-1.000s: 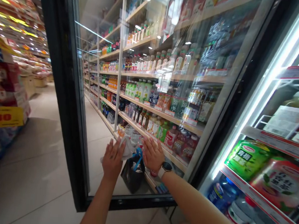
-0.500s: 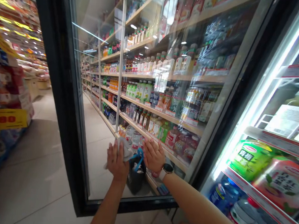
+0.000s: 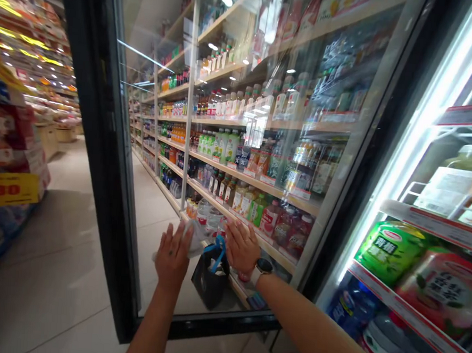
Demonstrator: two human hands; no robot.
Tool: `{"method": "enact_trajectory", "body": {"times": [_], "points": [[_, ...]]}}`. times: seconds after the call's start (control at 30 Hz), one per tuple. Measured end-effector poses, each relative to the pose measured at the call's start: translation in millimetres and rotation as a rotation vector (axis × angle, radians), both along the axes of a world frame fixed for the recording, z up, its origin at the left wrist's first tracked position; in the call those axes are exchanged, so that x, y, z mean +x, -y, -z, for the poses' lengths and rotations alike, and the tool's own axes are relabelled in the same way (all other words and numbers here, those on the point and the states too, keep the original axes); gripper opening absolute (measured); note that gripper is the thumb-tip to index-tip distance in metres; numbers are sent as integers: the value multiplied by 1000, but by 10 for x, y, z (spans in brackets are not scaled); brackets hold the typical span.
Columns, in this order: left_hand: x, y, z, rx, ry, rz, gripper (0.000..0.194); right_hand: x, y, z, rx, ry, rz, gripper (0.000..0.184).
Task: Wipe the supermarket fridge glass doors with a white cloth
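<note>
A tall glass door [image 3: 153, 278] in a black frame stands open before me. My left hand [image 3: 172, 255] lies with fingers extended over a light grey cloth [image 3: 194, 238], pressing it to the lower part of the glass. Part of the cloth is hidden under the palm. To its right, my right hand [image 3: 243, 246] rests flat on the glass with fingers stretched and nothing in it; a watch [image 3: 264, 265] is on that wrist. Through the glass, between the hands, a dark bag [image 3: 209, 281] with a blue strap [image 3: 218, 250] shows on the floor.
At right, a lit cooler shelf [image 3: 419, 310] carries a green drink pack [image 3: 389, 250], a red drink pack [image 3: 445, 290] and bottles. Shelves of bottled drinks [image 3: 256, 172] appear behind the glass. A yellow price sign [image 3: 9, 188] hangs on stacked goods at left.
My left hand has slid left across the glass with the cloth, away from my right hand. The right hand stays in nearly the same place. More of the dark bag shows.
</note>
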State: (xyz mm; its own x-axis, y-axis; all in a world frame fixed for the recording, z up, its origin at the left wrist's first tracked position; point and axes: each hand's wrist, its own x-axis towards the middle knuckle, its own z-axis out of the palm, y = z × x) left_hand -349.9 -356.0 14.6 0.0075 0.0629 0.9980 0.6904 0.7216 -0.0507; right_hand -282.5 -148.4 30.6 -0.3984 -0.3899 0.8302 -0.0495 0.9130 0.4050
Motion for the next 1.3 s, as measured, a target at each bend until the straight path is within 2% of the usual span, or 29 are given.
{"method": "enact_trajectory", "body": {"times": [0.13,0.23,0.33,0.47,0.6,0.67,0.73,0.8,0.9,1.13,1.23,1.3], "points": [[-72,295,-25,171,74,-43,57,18,2,-20,-2,-18,-10,51],[-67,305,-8,280,117,-25,58,32,-6,-17,-3,-7,-16,53],[-14,126,9,322,103,-32,57,43,-9,-12,-3,-5,-15,53],[124,-250,38,318,82,-28,53,50,-1,-24,1,-12,-21,53],[266,-590,155,159,86,103,54,32,6,-35,3,-21,-27,53],[293,-681,224,82,81,155,53,17,5,-33,7,-19,-22,53],[279,-690,259,13,57,154,54,6,3,-32,13,-4,-11,55],[237,-615,241,-66,23,113,57,2,2,-35,14,16,2,56],[158,-379,138,-134,11,42,60,2,9,-48,16,10,10,54],[-43,325,-91,138,96,-94,53,-15,1,-40,3,25,12,56],[-152,422,-87,136,88,-52,54,-7,-10,-22,-5,82,32,57],[-194,344,-33,92,86,12,51,6,-14,-18,-11,114,49,58]]}}
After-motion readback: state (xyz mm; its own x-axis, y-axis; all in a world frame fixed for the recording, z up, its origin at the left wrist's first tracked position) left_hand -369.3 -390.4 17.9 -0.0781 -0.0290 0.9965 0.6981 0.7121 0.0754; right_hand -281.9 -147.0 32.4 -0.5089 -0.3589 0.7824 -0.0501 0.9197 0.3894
